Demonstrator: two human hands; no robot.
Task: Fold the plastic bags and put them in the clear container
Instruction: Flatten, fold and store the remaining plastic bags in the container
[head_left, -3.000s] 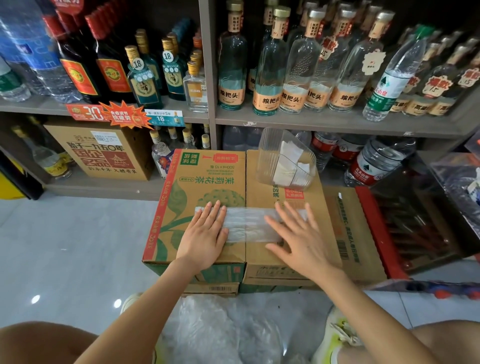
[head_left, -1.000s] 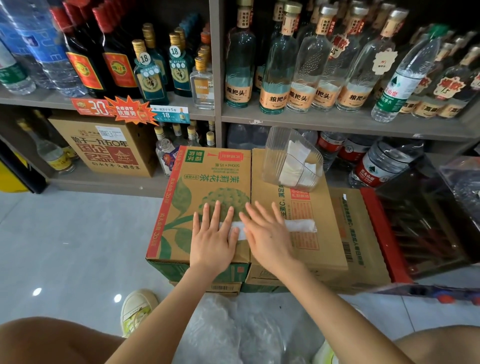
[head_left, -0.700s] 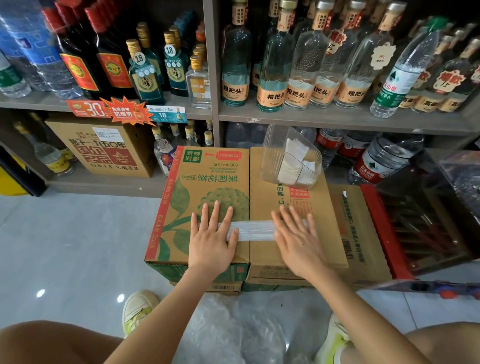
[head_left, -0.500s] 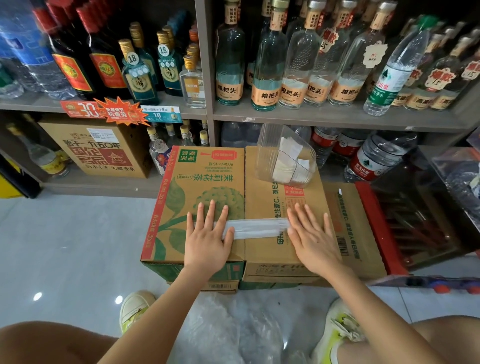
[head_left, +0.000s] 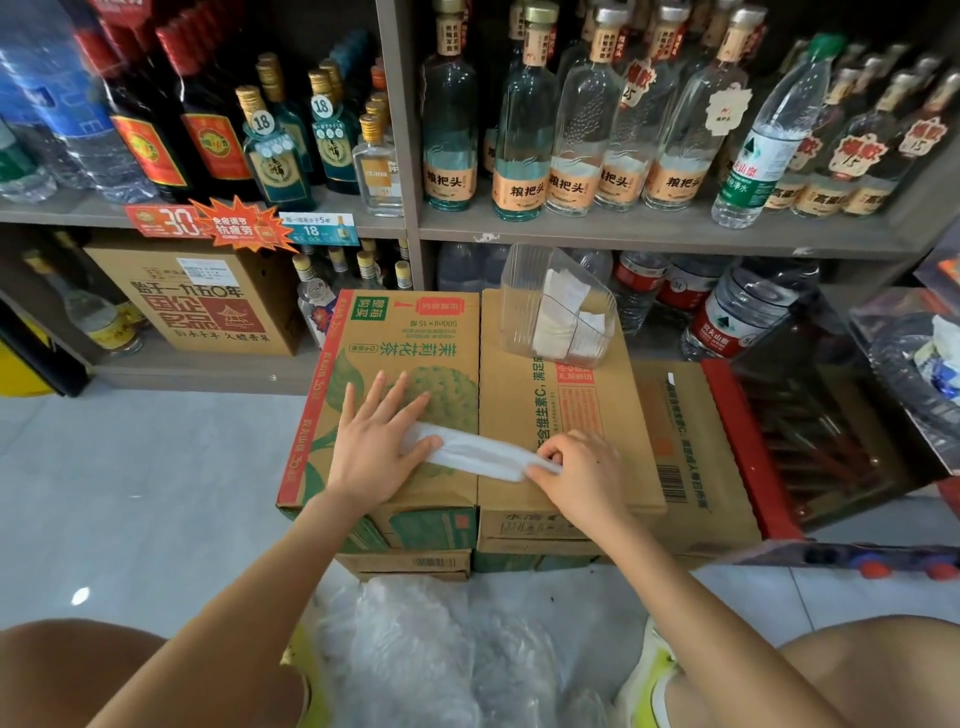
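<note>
Our left hand (head_left: 376, 449) presses flat on the folded plastic bag (head_left: 480, 456) atop the cardboard boxes (head_left: 519, 395). Our right hand (head_left: 582, 475) pinches its other end.

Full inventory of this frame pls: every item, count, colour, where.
printed carton: one, brown with green print, left of the pair
plain carton: one, brown, touching its right side
plastic bag: one, translucent white, folded into a strip across the two cartons' seam
clear container: one, transparent, on the plain carton's far end
folded bags: several, white, inside the clear container
loose bags: heap, clear, on the floor below the cartons
bottles: many, clear, teal and dark, on the shelves behind
shelf box: one, brown with red print, lower shelf left
left hand: one, flat on the strip's left end
right hand: one, grip pinching the strip's right end
</note>
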